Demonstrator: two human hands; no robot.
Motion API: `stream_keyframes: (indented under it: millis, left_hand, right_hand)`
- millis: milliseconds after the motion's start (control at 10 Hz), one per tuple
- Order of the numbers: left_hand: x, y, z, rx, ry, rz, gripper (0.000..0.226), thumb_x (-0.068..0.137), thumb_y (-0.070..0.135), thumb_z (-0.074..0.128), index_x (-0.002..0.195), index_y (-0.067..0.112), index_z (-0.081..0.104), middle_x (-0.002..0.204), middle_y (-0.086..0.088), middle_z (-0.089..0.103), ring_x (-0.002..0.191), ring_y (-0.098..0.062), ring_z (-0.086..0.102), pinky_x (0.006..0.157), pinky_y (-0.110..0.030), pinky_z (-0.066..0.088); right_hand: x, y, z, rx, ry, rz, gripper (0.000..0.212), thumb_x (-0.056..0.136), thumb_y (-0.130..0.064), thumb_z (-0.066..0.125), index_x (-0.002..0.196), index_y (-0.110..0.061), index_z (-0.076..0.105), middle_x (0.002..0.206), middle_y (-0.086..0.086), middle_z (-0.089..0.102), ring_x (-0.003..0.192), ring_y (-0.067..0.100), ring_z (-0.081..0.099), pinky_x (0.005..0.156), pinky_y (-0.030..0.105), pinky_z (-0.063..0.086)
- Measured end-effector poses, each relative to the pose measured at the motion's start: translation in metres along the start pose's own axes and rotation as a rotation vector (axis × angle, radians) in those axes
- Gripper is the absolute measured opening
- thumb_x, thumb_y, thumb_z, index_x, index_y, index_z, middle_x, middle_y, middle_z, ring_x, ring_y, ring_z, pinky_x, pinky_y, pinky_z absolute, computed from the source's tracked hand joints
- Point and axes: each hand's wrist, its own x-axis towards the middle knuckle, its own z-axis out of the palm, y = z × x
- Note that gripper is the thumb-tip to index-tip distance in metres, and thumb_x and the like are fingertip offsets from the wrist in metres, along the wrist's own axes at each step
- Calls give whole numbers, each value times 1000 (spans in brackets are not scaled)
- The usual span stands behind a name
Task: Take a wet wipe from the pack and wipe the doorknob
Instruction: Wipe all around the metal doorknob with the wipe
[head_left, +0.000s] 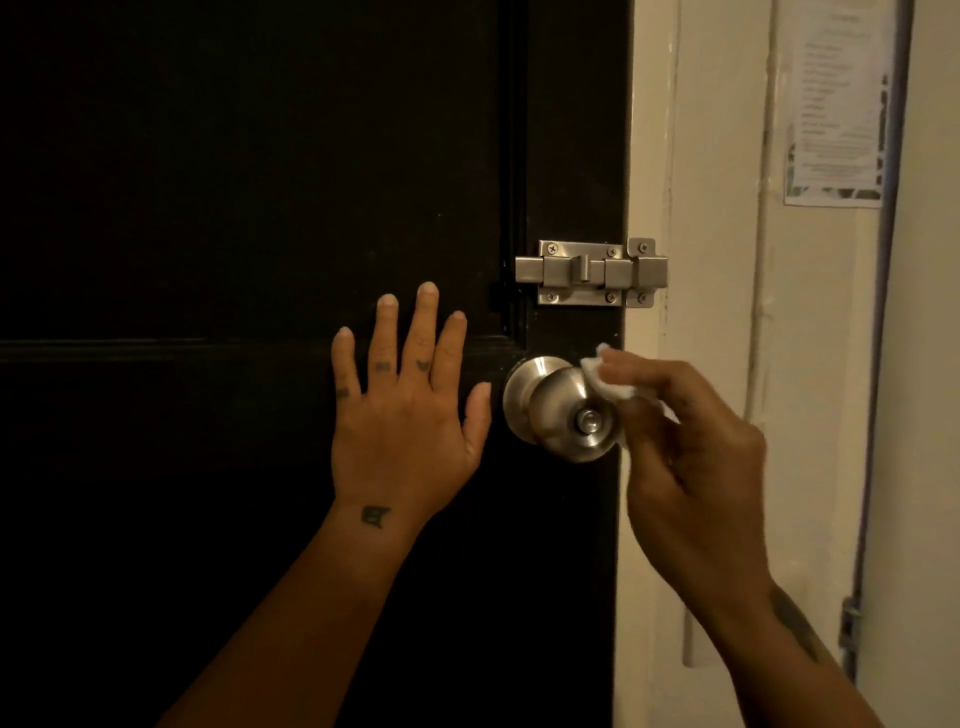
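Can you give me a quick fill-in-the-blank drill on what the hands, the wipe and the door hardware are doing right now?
1. The right hand presses a white wipe against the ____.
2. The left hand lies flat, fingers spread, on the dark ____.
3. The metal bolt sits ____ the doorknob.
4. A printed sheet hangs on the wall to the ____ of the door.

Missing words: doorknob; door; above; right

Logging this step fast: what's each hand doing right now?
Left hand: open, flat on the door, holding nothing.
Right hand: closed on the wet wipe, against the doorknob.
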Motion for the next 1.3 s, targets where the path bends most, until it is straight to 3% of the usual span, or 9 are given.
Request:
stream_keyframes:
  millis: [100, 200, 300, 500, 700, 900, 1000, 1200, 1300]
  left_hand:
    - [0, 0, 0, 3, -13, 5, 59, 87, 44, 30, 132, 11, 48, 143, -15, 42, 130, -38, 41, 102, -60, 28]
    - [-1, -1, 2, 5, -3, 10, 58, 88, 45, 29, 133, 12, 47, 144, -15, 41, 130, -37, 40, 103, -59, 28]
    - [-2, -1, 2, 11, 15, 7, 58, 88, 44, 29, 133, 13, 47, 144, -14, 41, 131, -36, 40, 103, -58, 28]
    - [-3, 0, 3, 25, 25, 4, 58, 89, 45, 28, 134, 14, 46, 145, -13, 40, 132, -34, 39, 104, -57, 27]
    - [-3, -1, 3, 27, 41, 3, 57, 88, 45, 30, 134, 14, 46, 145, -12, 40, 132, -34, 39, 105, -56, 27]
    - [-3, 0, 3, 31, 36, -2, 57, 88, 45, 30, 134, 14, 46, 145, -12, 41, 132, -34, 39, 105, -56, 27]
    - [-3, -1, 3, 28, 31, -2, 57, 88, 45, 30, 134, 14, 46, 145, -12, 40, 132, -34, 39, 105, -56, 28]
    - [-3, -1, 2, 16, 15, 5, 57, 88, 45, 30, 133, 14, 47, 145, -12, 41, 132, -34, 39, 104, -56, 28]
    - [-3, -1, 2, 17, 16, 5, 57, 88, 44, 29, 133, 14, 47, 145, -12, 41, 132, -34, 39, 104, -56, 28]
  right_hand:
    - [4, -3, 5, -90, -114, -175, 19, 89, -10, 48, 105, -18, 55, 109, -4, 59, 104, 3, 54, 91, 14, 43]
    - [9, -3, -3, -54, -108, -250, 20, 89, -4, 46, 101, -13, 58, 104, 1, 64, 103, 7, 59, 87, 16, 45]
    - [14, -1, -5, -155, -124, -221, 19, 89, -4, 45, 101, -11, 59, 105, 2, 63, 102, 13, 59, 87, 16, 45]
    - [4, 2, -3, -542, -484, -638, 25, 93, -29, 37, 104, -15, 54, 113, 8, 65, 122, 18, 41, 110, 40, 27]
    - [-7, 28, -43, -749, -636, -841, 30, 99, -12, 25, 115, -17, 50, 130, 7, 47, 131, 20, 30, 113, 40, 15]
    - [3, 40, -64, -414, -186, -352, 23, 86, -10, 47, 107, -11, 56, 111, 15, 62, 111, 17, 57, 98, 29, 44]
    - [14, 29, -45, -151, -17, -152, 21, 88, -5, 52, 107, -13, 55, 109, 0, 61, 106, 0, 57, 92, 19, 47]
    - [28, 5, -2, 198, -192, 103, 26, 90, 0, 47, 92, -21, 63, 97, -6, 67, 94, 9, 64, 76, 19, 51]
    - [45, 4, 1, 280, -194, 78, 25, 91, -4, 46, 94, -24, 62, 100, -1, 66, 95, 11, 63, 75, 18, 51]
